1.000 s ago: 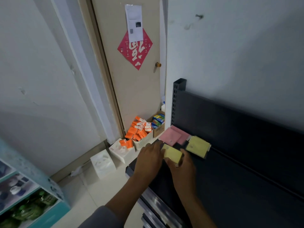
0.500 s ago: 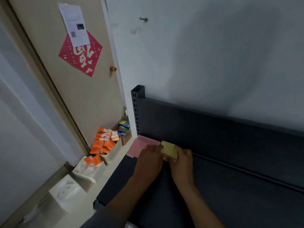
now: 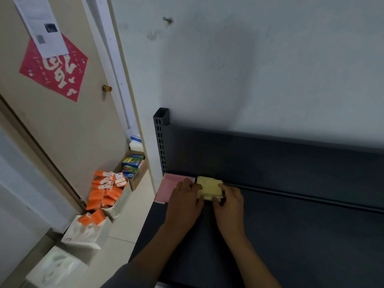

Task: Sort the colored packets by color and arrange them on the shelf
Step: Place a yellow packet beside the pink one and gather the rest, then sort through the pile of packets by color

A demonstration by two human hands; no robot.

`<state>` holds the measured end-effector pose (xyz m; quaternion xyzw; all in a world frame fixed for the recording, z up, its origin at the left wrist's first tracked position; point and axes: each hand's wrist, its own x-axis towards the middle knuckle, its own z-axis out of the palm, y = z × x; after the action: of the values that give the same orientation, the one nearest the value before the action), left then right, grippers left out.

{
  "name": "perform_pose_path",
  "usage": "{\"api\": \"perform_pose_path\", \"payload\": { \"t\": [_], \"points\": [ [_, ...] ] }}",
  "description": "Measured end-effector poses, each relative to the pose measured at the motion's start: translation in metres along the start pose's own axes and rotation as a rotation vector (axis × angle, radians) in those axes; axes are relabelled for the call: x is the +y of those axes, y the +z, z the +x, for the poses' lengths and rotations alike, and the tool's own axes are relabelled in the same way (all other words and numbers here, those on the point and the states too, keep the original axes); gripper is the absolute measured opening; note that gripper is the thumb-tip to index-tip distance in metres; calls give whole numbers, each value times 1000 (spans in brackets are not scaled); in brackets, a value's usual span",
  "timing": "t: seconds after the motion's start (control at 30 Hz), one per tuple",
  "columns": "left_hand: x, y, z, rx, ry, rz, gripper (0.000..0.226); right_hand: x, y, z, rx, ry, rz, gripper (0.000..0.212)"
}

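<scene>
With both hands' fingers pinching the yellow packets [image 3: 208, 187], the person should square them flush beside the pink packets [image 3: 170, 187] against the shelf [image 3: 291, 225] back.

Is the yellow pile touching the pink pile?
Apart. The head view shows a thin dark strip of shelf between the yellow pile and the pink pile.

The red diamond-shaped paper [image 3: 54, 68] on the door carries one large pale character, apparently hung upside down. The white sheet [image 3: 42, 24] taped above it has printed lines and a dark block, too small and blurred to read.
</scene>
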<state>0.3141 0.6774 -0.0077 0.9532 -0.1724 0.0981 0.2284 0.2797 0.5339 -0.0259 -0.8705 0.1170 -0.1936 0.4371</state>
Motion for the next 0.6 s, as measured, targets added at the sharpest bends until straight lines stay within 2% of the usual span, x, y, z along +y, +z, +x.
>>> {"api": "perform_pose_path", "payload": {
  "t": [0.33, 0.6],
  "points": [
    [-25, -7, -12, 43, 108, -42, 25, -13, 18, -32, 176, 2, -42, 41],
    [30, 12, -1, 85, 273, -121, 23, 9, -25, -39, 243, 134, -134, 39]
  ]
}}
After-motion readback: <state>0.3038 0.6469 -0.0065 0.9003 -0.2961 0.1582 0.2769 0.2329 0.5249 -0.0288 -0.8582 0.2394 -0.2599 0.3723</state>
